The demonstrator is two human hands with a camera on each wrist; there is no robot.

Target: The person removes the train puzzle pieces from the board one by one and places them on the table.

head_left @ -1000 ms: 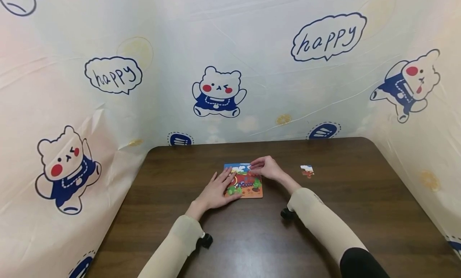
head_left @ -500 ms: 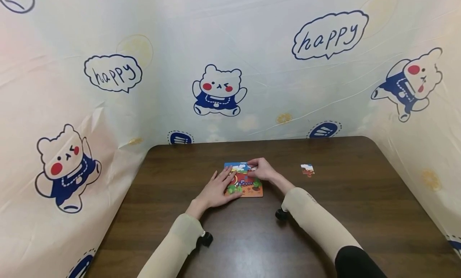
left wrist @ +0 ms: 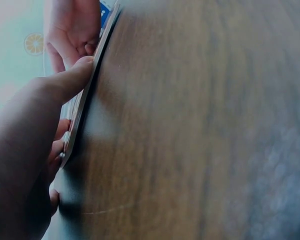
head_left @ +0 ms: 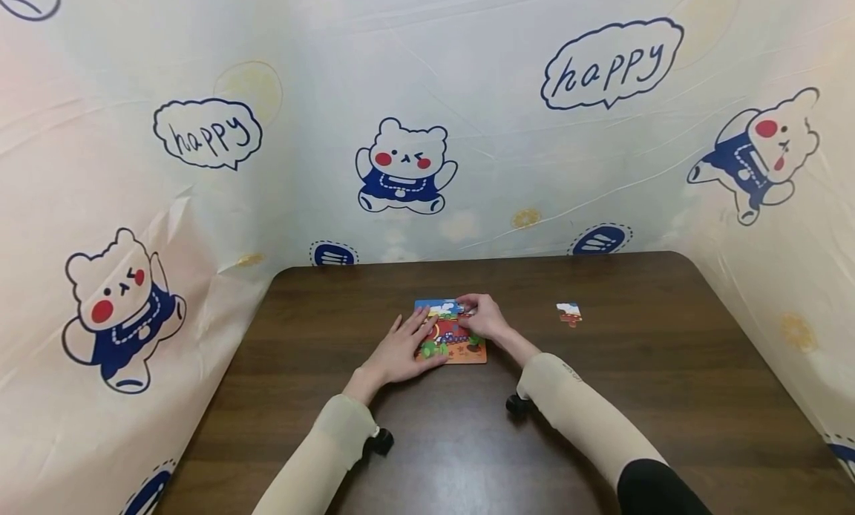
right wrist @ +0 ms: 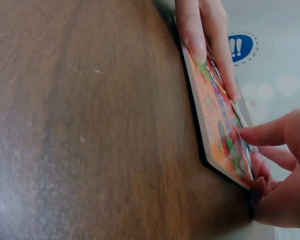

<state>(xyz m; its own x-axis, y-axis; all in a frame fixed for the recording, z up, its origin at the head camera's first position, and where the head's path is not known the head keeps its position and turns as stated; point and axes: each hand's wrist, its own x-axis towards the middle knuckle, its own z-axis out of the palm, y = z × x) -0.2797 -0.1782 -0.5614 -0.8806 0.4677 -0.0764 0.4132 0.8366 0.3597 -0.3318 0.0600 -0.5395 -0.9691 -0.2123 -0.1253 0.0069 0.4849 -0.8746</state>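
Cartoon-bear sheeting (head_left: 494,77) hangs behind and on both sides of a brown wood-look bench (head_left: 461,441). Jigsaw puzzle (head_left: 453,331) is the star here: blue sky up top, orange at the near edge, lying flat toward the far side of the bench.

Looks like the step in hand is working a piece into that upper right area. Best bet, imo: keep the board pinned, square the tabs up first, then push straight down with a fingertip instead of shoving sideways, so the neighbours don't pop up.

As for where the puzzle sits, it's right under both hands. Left grip (head_left: 398,352) lies over its left side, fingers spread, thumb along the near edge. Right grip (head_left: 490,320) is bent over the upper right part, fingertips touching the board; can't tell whether they're pinching a piece, since the hand hides it.

One loose piece (head_left: 569,314), white-and-blue above and reddish below, sits off to the right, well apart from the right grip. Further out it's just cream sleeves (head_left: 323,444) and black wrist gadgets (head_left: 382,441).
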